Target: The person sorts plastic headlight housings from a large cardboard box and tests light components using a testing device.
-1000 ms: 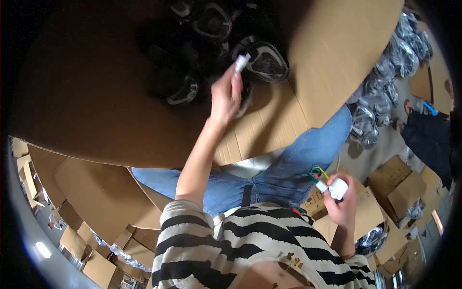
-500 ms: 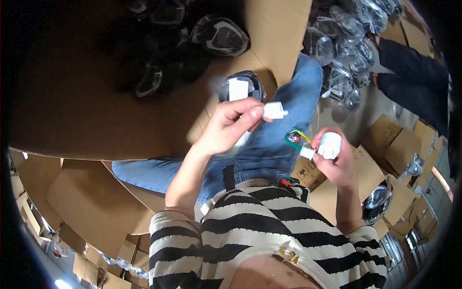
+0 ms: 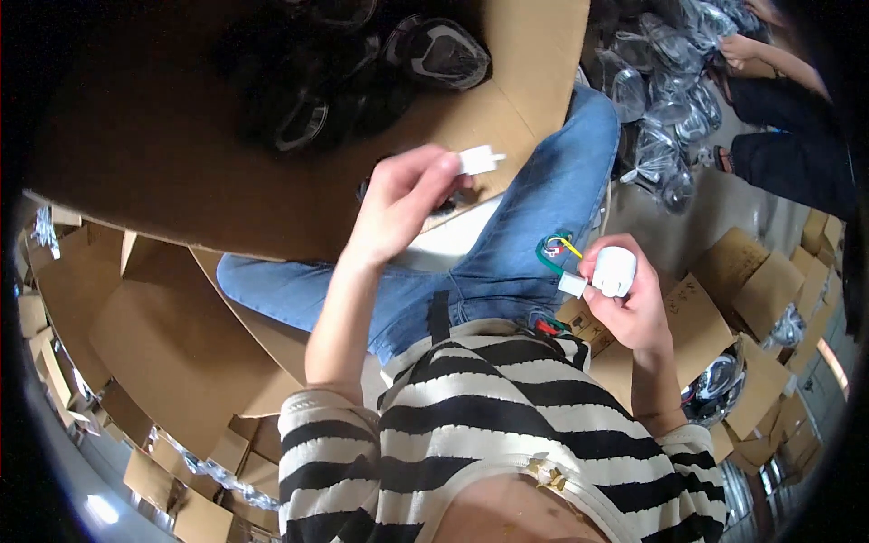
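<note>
Pinching the white plug-like piece [image 3: 478, 160] in the left hand [image 3: 398, 201] above the carton [image 3: 536, 54]'s near edge, clasping the white rounded cap [image 3: 615, 271] in the right hand [image 3: 639, 312], perhaps risking a drop inside through loose fingertip hold.

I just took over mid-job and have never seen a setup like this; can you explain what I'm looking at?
There is no machine here: these are a person's bare hands, seen from a fisheye camera worn on the head, looking down, so edges bend. Picture left is the person's left.

The left hand pinches a small white plug-like piece. The right hand holds a rounded white piece, with a white connector and green and yellow wires at its fingers.

Ahead is a big cardboard box with dark items inside; bagged items lie on the floor at right, near another person.
</note>
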Tool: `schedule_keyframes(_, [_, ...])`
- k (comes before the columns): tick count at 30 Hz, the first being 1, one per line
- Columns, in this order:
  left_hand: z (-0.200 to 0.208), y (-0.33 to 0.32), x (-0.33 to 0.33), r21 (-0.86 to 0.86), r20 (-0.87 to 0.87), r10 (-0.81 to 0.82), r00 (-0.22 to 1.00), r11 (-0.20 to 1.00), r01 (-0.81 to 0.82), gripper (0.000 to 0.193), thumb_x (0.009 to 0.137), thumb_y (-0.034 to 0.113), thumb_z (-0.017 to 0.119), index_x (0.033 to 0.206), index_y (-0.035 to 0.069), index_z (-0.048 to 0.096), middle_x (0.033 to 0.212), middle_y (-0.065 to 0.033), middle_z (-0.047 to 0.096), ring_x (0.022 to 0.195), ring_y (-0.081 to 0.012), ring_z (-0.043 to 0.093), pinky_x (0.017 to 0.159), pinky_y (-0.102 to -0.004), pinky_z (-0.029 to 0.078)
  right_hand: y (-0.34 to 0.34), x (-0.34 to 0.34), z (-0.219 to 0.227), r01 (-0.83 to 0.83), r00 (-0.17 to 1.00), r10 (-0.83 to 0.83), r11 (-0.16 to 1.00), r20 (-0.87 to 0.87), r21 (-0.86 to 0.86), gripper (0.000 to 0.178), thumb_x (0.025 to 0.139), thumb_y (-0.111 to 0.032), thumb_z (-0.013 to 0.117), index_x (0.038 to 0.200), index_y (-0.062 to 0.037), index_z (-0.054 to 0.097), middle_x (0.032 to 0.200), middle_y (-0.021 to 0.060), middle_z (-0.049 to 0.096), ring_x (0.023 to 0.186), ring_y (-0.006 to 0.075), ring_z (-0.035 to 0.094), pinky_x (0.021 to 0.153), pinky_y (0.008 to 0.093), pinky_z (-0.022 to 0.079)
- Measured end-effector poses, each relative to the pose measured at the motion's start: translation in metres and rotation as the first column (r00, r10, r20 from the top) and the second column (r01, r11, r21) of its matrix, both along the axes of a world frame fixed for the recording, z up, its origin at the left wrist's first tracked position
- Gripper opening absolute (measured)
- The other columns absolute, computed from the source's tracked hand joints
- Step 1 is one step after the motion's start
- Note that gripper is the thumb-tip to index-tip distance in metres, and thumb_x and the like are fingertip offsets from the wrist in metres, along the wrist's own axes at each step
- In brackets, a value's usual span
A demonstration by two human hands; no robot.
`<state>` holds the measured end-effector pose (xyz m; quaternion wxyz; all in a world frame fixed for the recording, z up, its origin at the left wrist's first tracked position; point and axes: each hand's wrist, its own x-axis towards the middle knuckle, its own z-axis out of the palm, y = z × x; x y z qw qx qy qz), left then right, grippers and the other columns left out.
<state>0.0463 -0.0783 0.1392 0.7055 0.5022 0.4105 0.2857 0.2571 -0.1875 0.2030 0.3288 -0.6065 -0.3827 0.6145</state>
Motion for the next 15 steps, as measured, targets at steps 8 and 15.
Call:
schedule_keyframes(8, [-0.011,-0.012,0.060,-0.004,0.086,-0.525,0.846,0.849,0.528,0.022,0.080,0.018,0.045,0.071,0.000,0.052,0.062,0.0011,0.048,0.061,-0.0039,0.039,0.057,-0.0180,0.032,-0.019,0.021,0.003,0.028,0.993,-0.032,0.999,0.115,0.042,0.029,0.061,0.004,0.049,0.088,-0.0027,0.043,0.080,0.0030,0.047,0.077,0.0091,0.045,0.070,0.0222,0.036])
schedule_keyframes(15, [-0.020,-0.020,0.099,0.072,0.418,-0.505,0.755,0.847,0.527,0.019,0.081,0.015,0.043,0.075,0.000,0.053,0.063,0.0012,0.049,0.062,-0.0035,0.040,0.056,-0.0181,0.033,-0.021,0.048,-0.003,0.382,0.924,-0.379,0.921,-0.046,0.082,0.032,0.058,0.001,0.053,0.088,-0.0034,0.044,0.078,0.0021,0.046,0.072,0.0087,0.045,0.064,0.0213,0.036])
